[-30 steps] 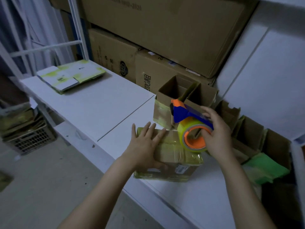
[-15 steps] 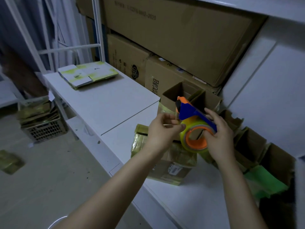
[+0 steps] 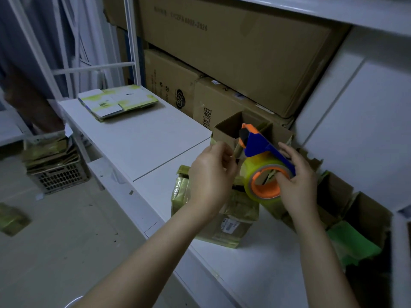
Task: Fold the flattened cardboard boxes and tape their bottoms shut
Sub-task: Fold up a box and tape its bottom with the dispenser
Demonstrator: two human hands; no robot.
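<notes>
Up from the box top since a second ago, the left hand (image 3: 211, 174) now sits at the nose of the dispenser (image 3: 260, 145). Its curled fingertips pinch the tape end (image 3: 236, 150) just beside the orange cutter. The right hand (image 3: 295, 181) grips the dispenser in the air, thumb at the rim of the orange core and fingers over the blue frame.

The step in hand looks like freeing the tape to start a strip. The next move probably calls for drawing out a length and bringing it down onto the seam. The flaps will likely need pressing flat again, as neither hand holds them.

The box (image 3: 233, 221) lies just below the dispenser on the table (image 3: 142, 141), touched by neither hand. Open boxes (image 3: 231, 127) stand just behind the dispenser. A flat stack (image 3: 117, 101) lies well to its left, far back on the table.
</notes>
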